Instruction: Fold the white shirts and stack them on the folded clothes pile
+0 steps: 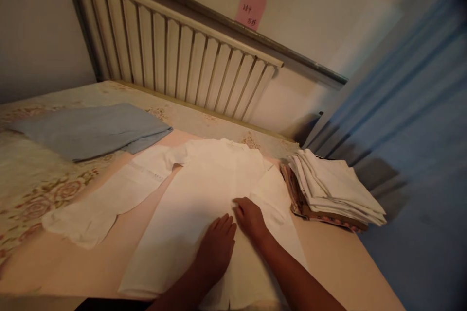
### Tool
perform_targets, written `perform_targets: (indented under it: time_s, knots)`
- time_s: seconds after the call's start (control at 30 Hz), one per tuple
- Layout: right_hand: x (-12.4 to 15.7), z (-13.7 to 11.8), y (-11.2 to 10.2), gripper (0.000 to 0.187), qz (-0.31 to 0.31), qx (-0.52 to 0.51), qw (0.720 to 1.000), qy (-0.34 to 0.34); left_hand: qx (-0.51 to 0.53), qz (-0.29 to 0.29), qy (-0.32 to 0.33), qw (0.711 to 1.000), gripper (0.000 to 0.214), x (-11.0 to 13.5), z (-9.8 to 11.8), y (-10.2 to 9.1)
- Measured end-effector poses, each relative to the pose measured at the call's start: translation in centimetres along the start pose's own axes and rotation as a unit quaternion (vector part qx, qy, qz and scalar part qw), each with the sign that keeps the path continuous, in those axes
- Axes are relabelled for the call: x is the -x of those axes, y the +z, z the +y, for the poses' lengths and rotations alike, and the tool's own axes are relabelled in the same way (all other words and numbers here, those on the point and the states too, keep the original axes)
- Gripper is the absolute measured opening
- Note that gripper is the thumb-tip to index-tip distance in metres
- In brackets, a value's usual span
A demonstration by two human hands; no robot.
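Note:
A white shirt (204, 189) lies spread flat on the bed, one sleeve (105, 199) stretched out to the left and the right sleeve folded in over the body. My left hand (217, 248) rests flat on the shirt's lower middle, fingers stretched out and together. My right hand (250, 217) lies just to its right on the same cloth, fingers curled down against the fabric near the folded sleeve's edge. Neither hand lifts anything.
A folded blue garment (91, 129) lies at the back left on a floral bedsheet (32, 189). A stack of folded white cloths (335, 187) sits at the right edge. A slatted headboard (175, 53) and a blue curtain (419, 121) border the bed.

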State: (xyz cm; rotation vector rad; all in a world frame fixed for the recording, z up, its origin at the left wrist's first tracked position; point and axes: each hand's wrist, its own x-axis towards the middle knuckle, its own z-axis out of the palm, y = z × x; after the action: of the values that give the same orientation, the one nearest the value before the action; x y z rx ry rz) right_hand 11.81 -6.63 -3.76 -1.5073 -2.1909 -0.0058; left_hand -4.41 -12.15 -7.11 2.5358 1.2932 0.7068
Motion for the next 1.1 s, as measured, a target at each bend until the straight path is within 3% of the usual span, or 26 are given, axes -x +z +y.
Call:
perform_targets:
  time_s: [0.3, 0.67, 1.1]
  knots:
    - [-0.9, 0.9, 1.8, 0.02, -0.031, 0.002, 0.999, -0.031, 0.026, -0.014, -0.012, 1.0, 0.039, -0.2, 0.5, -0.8]
    - [-0.7, 1.4, 2.4, 0.024, 0.024, -0.06, 0.998, -0.005, 0.027, -0.011, -0.007, 1.0, 0.037, 0.0, 0.5, -1.3]
    - [-0.8, 1.3, 2.3, 0.023, 0.028, -0.114, 0.993, 0.009, 0.037, 0.005, -0.011, 0.999, 0.036, 0.0, 0.4, -0.8]
